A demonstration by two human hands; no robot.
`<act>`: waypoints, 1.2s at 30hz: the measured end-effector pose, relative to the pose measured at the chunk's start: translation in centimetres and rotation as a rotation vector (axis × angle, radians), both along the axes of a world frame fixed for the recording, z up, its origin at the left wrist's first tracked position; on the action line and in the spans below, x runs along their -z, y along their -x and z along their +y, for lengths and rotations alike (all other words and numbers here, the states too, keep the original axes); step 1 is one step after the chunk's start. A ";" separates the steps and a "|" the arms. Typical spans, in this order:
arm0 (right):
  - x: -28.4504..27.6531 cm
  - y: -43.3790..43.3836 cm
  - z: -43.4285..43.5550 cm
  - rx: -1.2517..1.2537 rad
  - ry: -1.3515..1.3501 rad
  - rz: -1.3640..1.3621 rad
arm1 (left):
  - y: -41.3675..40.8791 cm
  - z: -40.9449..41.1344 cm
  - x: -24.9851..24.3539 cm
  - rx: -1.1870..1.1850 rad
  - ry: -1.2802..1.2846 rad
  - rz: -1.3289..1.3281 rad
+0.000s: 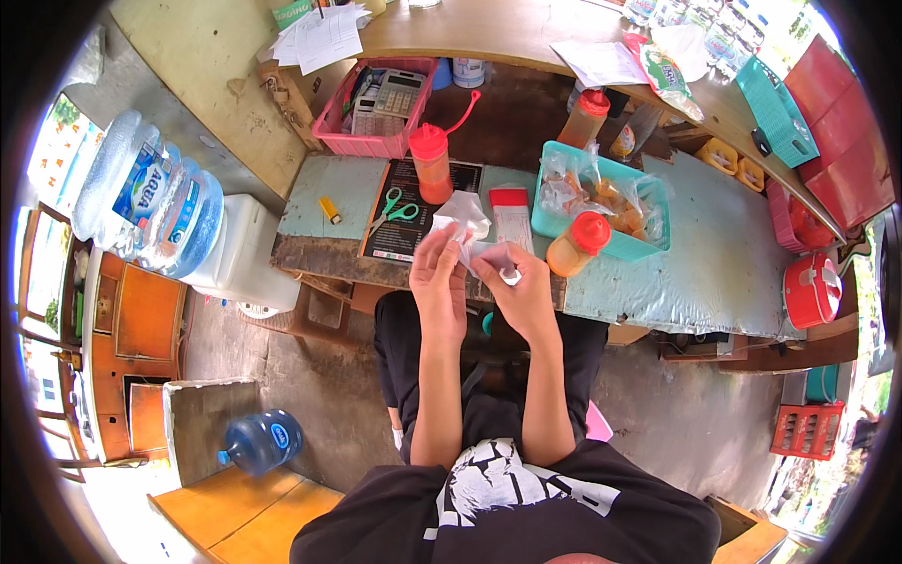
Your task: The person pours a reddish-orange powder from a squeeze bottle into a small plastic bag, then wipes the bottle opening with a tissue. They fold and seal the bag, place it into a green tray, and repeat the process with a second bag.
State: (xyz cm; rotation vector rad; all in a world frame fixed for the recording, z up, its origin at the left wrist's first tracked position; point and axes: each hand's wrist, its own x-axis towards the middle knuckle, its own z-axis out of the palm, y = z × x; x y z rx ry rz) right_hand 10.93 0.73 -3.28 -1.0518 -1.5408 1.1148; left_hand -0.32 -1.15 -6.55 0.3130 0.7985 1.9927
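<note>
Both of my hands are raised over the table's front edge, before my lap. My left hand (438, 271) holds a thin, whitish plastic bag (461, 218) by its lower part. The fingers of my right hand (513, 278) pinch the other end of it, which looks like clear film. Behind them stands a red squeeze bottle (431, 166) on a black printed menu (402, 211), with green-handled scissors (394, 209) lying beside it. Right of the bag lies a red and white packet (511, 211). An orange squeeze bottle with a red cap (579, 243) is near my right hand.
A turquoise basket (606, 243) holds small bags of orange stuff. A yellow lighter (330, 210) lies at the left. Further back are a pink basket (370, 146) with calculators and another squeeze bottle (585, 118). Large water bottles (148, 197) are at the left.
</note>
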 end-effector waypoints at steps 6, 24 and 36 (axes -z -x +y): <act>0.9 -2.1 1.2 0.083 0.006 -0.034 | 1.7 -0.6 -0.3 -0.124 -0.005 0.047; 1.8 -5.9 0.8 0.129 0.311 0.252 | 5.1 -2.6 0.5 0.130 0.203 0.369; 1.4 -6.4 0.5 0.216 0.279 0.300 | 3.6 -2.1 0.3 0.322 0.279 0.417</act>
